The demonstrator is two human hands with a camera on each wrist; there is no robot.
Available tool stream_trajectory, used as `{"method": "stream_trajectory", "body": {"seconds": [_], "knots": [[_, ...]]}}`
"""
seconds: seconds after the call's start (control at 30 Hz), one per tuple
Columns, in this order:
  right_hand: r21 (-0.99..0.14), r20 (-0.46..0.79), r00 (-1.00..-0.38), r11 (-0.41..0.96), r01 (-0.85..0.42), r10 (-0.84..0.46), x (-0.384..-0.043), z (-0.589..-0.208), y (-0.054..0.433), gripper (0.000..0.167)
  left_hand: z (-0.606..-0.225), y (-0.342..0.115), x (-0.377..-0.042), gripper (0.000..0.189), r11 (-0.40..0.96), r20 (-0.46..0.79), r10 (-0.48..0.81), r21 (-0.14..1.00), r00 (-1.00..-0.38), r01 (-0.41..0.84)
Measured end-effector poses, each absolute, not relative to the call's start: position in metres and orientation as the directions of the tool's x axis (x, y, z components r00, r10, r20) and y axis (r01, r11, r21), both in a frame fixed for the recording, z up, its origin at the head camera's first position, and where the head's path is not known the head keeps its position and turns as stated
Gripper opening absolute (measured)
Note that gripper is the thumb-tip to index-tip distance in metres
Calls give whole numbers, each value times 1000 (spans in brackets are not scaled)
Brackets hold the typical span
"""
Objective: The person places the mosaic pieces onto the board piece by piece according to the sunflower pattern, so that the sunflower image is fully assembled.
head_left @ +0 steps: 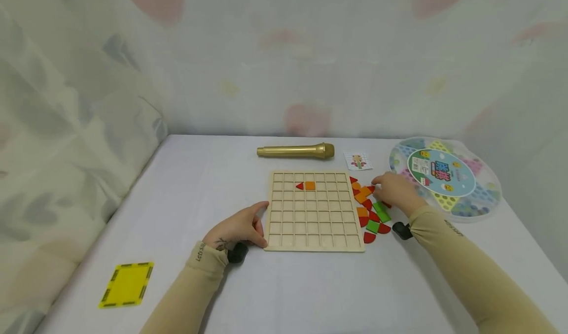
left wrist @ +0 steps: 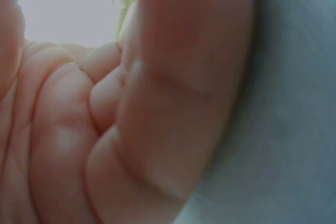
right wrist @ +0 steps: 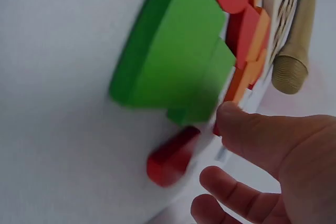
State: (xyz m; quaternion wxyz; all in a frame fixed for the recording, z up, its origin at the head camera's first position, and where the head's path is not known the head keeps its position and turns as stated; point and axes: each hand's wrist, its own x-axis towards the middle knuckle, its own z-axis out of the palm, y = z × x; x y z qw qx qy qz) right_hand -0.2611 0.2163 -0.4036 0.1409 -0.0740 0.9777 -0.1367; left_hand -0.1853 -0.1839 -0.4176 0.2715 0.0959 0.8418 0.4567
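A wooden grid board (head_left: 314, 225) lies flat on the table, a red triangle (head_left: 300, 186) and an orange square (head_left: 310, 185) side by side in its cells. My left hand (head_left: 237, 225) rests at the board's left edge, thumb by the near corner and index finger farther up. My right hand (head_left: 395, 191) reaches over loose coloured pieces right of the board. In the right wrist view, its thumb (right wrist: 257, 135) is right at a small red piece, with the other fingertips apart from the thumb. Close by lie green pieces (right wrist: 173, 51) and a dark red piece (right wrist: 173, 158).
A gold microphone (head_left: 295, 150) lies behind the board, beside a small patterned card (head_left: 357, 161). At the back right sits a round clear case (head_left: 488, 186) with a blue label. A yellow square tile (head_left: 126, 284) lies at the front left.
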Motion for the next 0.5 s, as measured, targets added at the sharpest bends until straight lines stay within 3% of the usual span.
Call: {"method": "stream_trajectory", "body": {"seconds": [0.23,0.5], "knots": [[-306,-248,-944,942,-137,-218,-265,-409,214,34,-419,-184,-185,109,568,-364,410,820,-836,-78],[-416,-255,-954,908,-42,-161,-266,-402,210,14,-417,-183,-183,110,571,-365,399,817,-841,-84]]}}
